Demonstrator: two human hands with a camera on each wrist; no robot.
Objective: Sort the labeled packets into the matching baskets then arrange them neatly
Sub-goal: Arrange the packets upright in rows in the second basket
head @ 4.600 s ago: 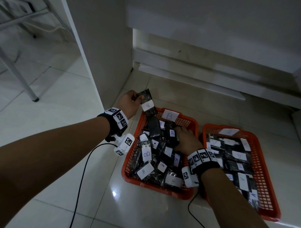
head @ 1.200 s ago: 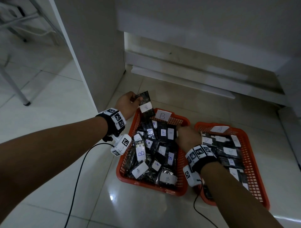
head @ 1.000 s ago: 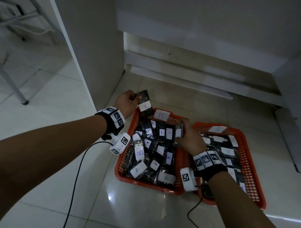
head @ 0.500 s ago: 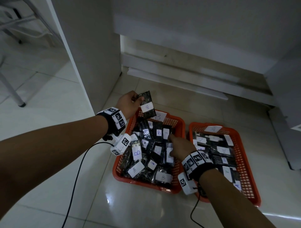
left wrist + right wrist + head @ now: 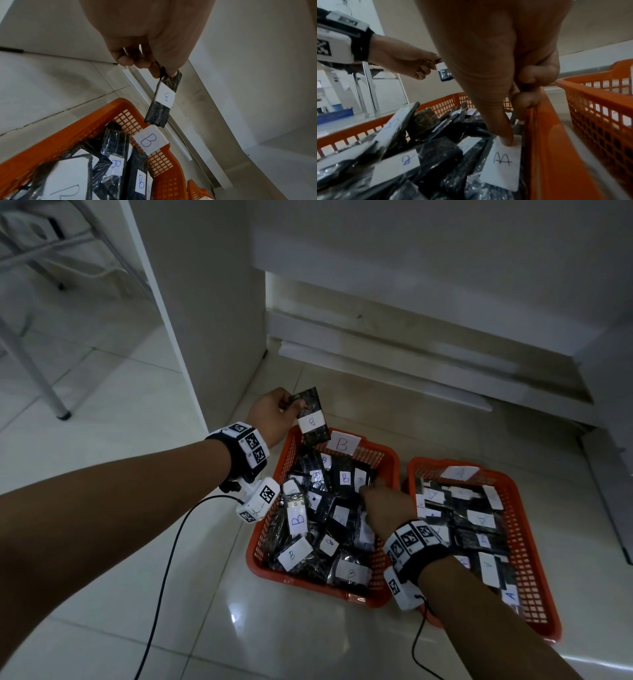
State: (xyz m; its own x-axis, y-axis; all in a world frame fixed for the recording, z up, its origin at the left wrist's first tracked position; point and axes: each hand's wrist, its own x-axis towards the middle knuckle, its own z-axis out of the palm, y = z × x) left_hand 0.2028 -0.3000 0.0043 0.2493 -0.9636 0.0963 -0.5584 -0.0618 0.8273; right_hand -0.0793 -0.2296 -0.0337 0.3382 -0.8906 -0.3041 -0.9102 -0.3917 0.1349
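Two orange baskets stand side by side on the floor. Basket B (image 5: 390,455), tagged with a card B (image 5: 342,443), is full of black packets with white B labels. Basket A (image 5: 534,594) on the right holds packets labelled A. My left hand (image 5: 294,402) pinches one black B packet (image 5: 311,419) by its top end, hanging above basket B's far left corner (image 5: 120,104). My right hand (image 5: 371,491) is down inside basket B by its right wall (image 5: 547,148). Its thumb presses on the label of a packet (image 5: 503,162) there; the outer fingers are curled, the index is hidden.
A white cabinet panel (image 5: 191,302) rises just left of basket B, and white skirting strips (image 5: 376,364) run behind both baskets. A metal leg (image 5: 51,392) stands far left. A black cable (image 5: 164,577) trails from my left wrist over the glossy tiles.
One second ago my right hand was raised at basket B's right rim with a packet; it has come back down among the packets. My left hand keeps its packet in the same place.
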